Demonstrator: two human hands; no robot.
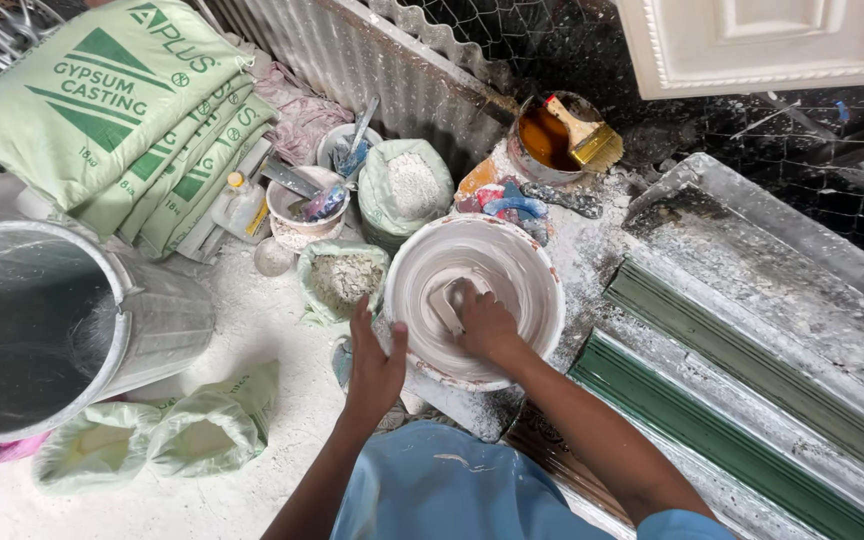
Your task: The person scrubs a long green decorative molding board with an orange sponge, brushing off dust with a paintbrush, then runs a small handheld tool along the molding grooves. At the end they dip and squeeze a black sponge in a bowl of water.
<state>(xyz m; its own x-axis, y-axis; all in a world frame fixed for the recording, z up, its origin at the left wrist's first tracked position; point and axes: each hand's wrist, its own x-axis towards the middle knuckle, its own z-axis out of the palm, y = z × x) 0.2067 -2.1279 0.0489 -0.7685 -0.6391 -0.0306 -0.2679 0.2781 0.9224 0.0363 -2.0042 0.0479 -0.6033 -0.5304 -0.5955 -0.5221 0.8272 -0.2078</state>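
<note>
1. Dusty white powder covers the floor (252, 330) of this cramped work corner, with corrugated sheet and wire mesh behind.
2. Far left of both hands, a metal drum (47, 330) lined with clear plastic stands below stacked green sacks (122, 110); crumpled green bags (162, 435) lie in front of it.
3. Above the left hand, small bowls (304, 205) holding tools and open bags of white powder (407, 190) sit well apart from the grip.
4. The left hand (374, 365) rests flat against the outer left rim of the white mixing bowl (527, 265), fingers spread, steadying it.
5. The right hand (487, 325) is down inside the bowl, fingers curled onto a pale flat scraper (447, 300) that lies just left of the fingertips against the wet white mix.
6. I judge that scraping goes best with the bowl braced firmly and the tool's edge kept tight to the wall, so no lumps stay.
7. Beyond the bowl, up and right of the right hand, a tin of amber liquid (544, 138) holds a brush (584, 135).
8. Right of both arms lie long green moulds (752, 370) crusted with plaster.
</note>
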